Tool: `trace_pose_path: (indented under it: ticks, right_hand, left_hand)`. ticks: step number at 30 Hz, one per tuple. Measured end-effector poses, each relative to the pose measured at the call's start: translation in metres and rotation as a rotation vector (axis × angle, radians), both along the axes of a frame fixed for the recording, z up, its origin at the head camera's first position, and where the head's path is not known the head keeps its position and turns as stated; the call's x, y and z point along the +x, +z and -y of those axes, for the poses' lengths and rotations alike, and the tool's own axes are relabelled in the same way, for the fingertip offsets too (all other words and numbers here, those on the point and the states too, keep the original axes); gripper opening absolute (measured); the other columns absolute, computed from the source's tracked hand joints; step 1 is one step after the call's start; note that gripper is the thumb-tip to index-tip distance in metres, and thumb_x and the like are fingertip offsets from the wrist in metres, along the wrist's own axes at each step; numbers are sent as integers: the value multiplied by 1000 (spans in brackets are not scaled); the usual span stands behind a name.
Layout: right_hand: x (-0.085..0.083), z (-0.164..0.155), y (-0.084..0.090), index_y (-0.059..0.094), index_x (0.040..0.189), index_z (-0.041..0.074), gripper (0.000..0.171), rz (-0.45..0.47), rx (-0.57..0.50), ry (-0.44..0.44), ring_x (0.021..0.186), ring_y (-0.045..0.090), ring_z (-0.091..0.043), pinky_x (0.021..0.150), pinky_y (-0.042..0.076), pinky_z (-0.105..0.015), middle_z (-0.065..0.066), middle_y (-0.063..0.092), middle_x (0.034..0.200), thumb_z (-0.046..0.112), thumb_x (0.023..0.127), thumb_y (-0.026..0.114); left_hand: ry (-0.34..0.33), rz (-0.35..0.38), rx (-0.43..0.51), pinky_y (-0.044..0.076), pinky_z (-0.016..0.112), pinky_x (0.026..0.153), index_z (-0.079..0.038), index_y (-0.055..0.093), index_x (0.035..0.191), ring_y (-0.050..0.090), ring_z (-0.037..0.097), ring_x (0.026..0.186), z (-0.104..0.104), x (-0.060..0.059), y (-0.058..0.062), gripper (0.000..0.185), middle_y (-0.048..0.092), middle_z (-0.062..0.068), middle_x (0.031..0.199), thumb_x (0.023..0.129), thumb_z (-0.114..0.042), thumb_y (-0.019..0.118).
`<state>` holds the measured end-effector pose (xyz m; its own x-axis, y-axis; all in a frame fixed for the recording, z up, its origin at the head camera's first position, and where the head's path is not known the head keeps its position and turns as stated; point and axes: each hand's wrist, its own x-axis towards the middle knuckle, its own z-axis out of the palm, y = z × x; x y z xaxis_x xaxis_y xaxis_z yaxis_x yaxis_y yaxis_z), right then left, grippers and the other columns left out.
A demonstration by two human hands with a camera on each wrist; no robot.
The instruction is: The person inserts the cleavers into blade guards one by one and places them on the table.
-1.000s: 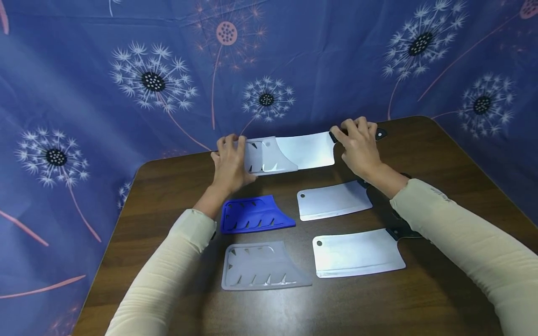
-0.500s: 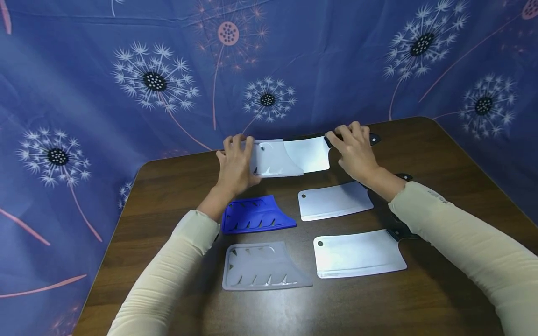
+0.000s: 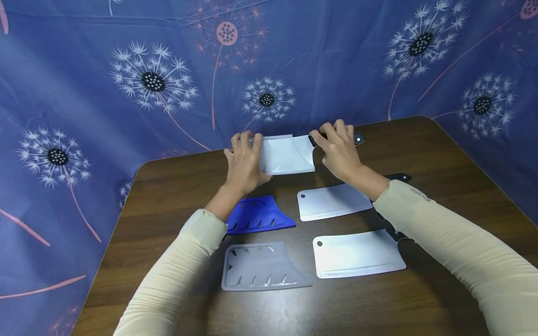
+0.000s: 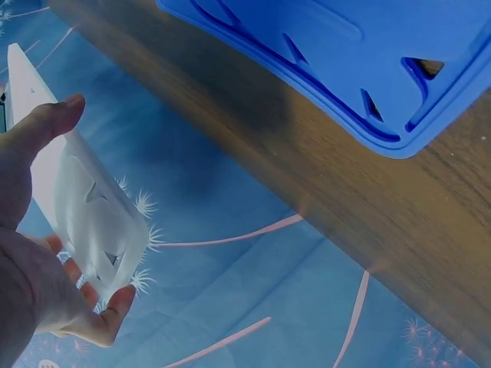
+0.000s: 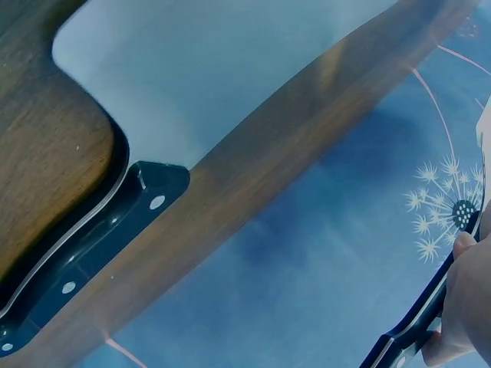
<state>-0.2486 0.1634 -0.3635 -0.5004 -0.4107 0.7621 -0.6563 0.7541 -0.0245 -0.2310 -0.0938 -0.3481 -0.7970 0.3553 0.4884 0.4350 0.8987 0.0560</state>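
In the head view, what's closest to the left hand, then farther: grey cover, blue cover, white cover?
1. White cover: held in the left hand.
2. Blue cover: on the table, in between.
3. Grey cover: below the blue one.

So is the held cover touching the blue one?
Apart: the left wrist view shows tabletop and patterned cloth between the held cover and the blue cover.

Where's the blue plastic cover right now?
In the head view, the blue cover lies on the table, left of the middle cleaver and just beyond the pale cover nearest the camera.
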Motion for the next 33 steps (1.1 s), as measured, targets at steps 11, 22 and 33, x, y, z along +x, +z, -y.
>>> trace_pose_path:
  ticks: [11,22,33]
  right_hand:
    - [-2,1,-1,67,109,2,56,41,19,-4,81,38,-37,70,27,-48,-21,55,98,-27,63,52]
    - [-4,-1,-9,67,116,6,56,183,83,-67,82,38,-35,71,30,-48,-19,55,100,-23,70,54]
    - [-10,0,-11,65,123,10,57,383,101,-127,88,41,-34,76,33,-49,-18,55,106,-19,76,53]
  left_hand:
    - [8,17,-3,38,62,77,-3,45,129,33,43,122,1,-2,0,99,42,20,129,50,-37,92]
    - [-7,156,10,37,62,83,-5,44,137,30,42,127,2,-7,-9,102,38,20,135,54,-37,93]
    - [23,313,8,35,62,89,-6,42,142,28,42,129,-1,-17,-14,108,36,18,137,53,-40,94]
